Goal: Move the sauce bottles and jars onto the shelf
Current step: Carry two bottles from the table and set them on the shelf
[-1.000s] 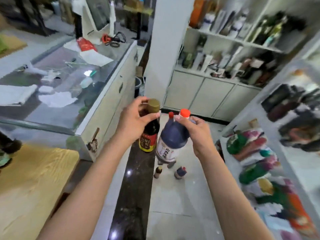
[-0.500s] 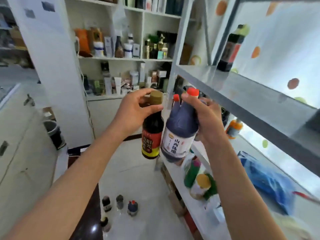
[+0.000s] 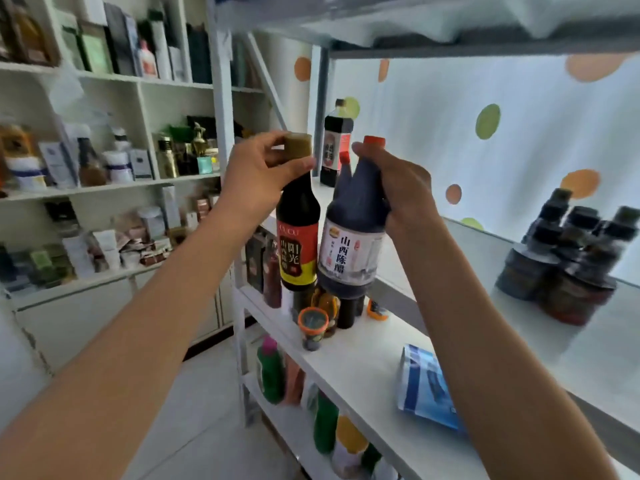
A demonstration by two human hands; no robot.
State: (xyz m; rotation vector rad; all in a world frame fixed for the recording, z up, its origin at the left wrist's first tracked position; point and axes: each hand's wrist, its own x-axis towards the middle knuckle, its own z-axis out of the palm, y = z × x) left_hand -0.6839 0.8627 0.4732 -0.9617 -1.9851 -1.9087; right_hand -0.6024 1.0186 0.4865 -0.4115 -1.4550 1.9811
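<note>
— Head view: your left hand [image 3: 258, 174] pinches the tan-capped glass bottle [image 3: 298, 233] by its neck; your right hand [image 3: 403, 190] wraps the plastic vinegar jug [image 3: 353, 237] at its shoulder; both hang off the shelf's [image 3: 568, 344] front edge.

— How will they handle?

— Probably heavy, full; the glass is breakable and slick; support its base.

This looked like a small shop or its stockroom. White wall shelves [image 3: 104, 188] were packed with boxed and bottled goods set in rows, and a metal rack [image 3: 346, 368] carried sauce bottles, a stacked cluster of dark jars [image 3: 568, 258], a blue packet [image 3: 426, 386] and green bottles [image 3: 270, 368] on lower tiers. A dotted curtain [image 3: 502, 140] hung behind the rack.
</note>
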